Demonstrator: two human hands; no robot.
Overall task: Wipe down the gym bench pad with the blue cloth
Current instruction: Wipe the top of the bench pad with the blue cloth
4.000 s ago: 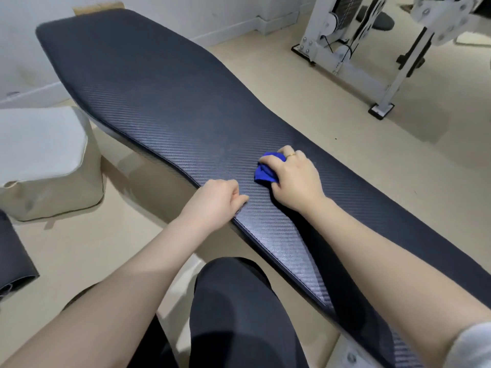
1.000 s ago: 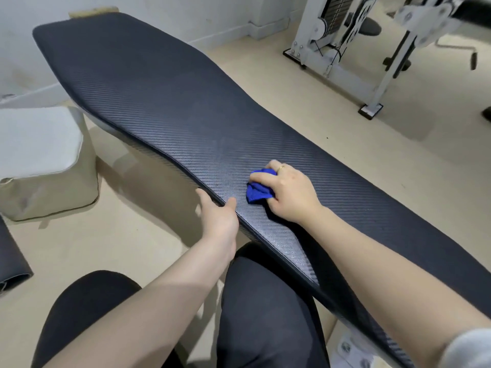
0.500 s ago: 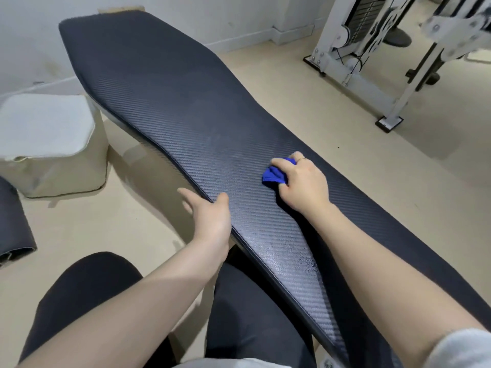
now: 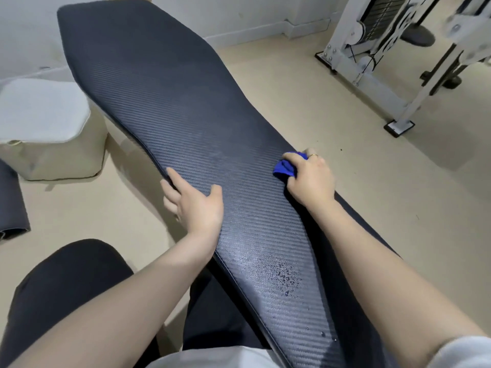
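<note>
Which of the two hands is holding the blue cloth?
The right hand, on the far side of the bench pad, grips the bunched blue cloth. The left hand holds nothing; it rests open on the pad's near edge.

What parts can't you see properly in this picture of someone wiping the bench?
All in the head view:
- Blue cloth: mostly hidden under the right hand, so its size and shape are unclear.
- Bench pad: its near end is cut off by the bottom edge, and its frame is hidden beneath it.
- Left hand: its fingertips drop behind the pad's edge.
- White gym machine: cut off by the top and right edges, partly blurred.
</note>
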